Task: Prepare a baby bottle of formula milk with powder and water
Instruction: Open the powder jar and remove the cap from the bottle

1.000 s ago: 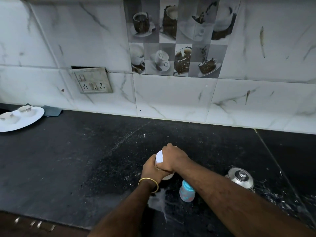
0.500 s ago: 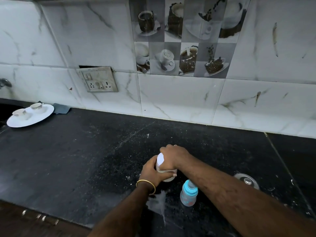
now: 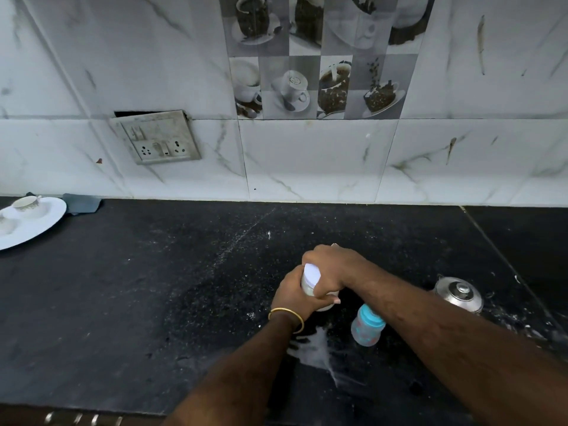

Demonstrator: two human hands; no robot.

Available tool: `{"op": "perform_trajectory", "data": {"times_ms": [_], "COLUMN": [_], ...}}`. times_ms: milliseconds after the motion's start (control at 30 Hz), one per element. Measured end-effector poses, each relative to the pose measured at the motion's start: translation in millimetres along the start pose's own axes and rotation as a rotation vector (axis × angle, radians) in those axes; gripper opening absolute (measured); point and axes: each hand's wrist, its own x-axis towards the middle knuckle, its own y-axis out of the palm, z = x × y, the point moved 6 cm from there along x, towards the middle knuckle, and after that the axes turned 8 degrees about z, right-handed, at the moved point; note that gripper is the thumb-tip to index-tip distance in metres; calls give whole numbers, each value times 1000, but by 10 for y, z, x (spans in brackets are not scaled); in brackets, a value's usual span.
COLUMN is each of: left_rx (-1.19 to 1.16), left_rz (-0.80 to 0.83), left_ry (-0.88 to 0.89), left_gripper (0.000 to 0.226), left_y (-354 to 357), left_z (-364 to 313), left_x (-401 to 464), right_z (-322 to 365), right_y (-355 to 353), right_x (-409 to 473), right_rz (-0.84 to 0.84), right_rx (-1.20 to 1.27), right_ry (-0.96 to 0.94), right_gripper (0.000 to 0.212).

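Black stone tabletop (image 3: 123, 302) is filling the lower half of the view, speckled with white powder and carrying a white smear (image 3: 316, 352) of spilled liquid or powder close to the near edge. White marble-look wall tiles (image 3: 307, 158) are rising behind it, with a panel of coffee-cup picture tiles (image 3: 319, 56) up top and a grimy switch-and-socket plate (image 3: 156, 136) hanging crooked on the left. White plate (image 3: 33, 222) is sitting at the far left edge, holding a small cup (image 3: 26, 202); a folded grey-blue cloth (image 3: 81, 202) is lying just behind it against the wall. Both forearms are reaching in from the bottom. Left hand (image 3: 292, 293), gold bangle (image 3: 287, 316) on its wrist, is wrapping around the body of a small white container (image 3: 310, 279) held over the middle of the tabletop. Right hand (image 3: 330, 269) is clamping over the top of that same container, fingers curled down its side; cannot tell if the lid is on or off. Steel kettle (image 3: 459, 295) with a knobbed lid is standing on the right, just beyond the right forearm. Baby bottle (image 3: 367, 329), clear with a blue collar, is standing on the tabletop just beside the white smear, partly tucked under the right forearm, untouched by either hand.
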Motion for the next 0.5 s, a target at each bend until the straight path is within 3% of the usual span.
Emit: {"op": "perform_trajectory", "data": {"times_ms": [233, 400, 500], "left_rx": [-50, -74, -37], "left_rz": [26, 100, 209], "left_ry": [-16, -32, -32], "left_gripper": [93, 87, 111], "left_y": [-30, -52, -67], "left_z": [16, 28, 51], "left_x": [53, 97, 94], "right_z": [89, 56, 11], "right_y": [-109, -160, -152], "right_x": [-95, -261, -505], "right_rz": [83, -134, -349], "right_rx": [-129, 7, 334], "right_ry": [-194, -168, -145], "right_gripper": [78, 76, 70]}}
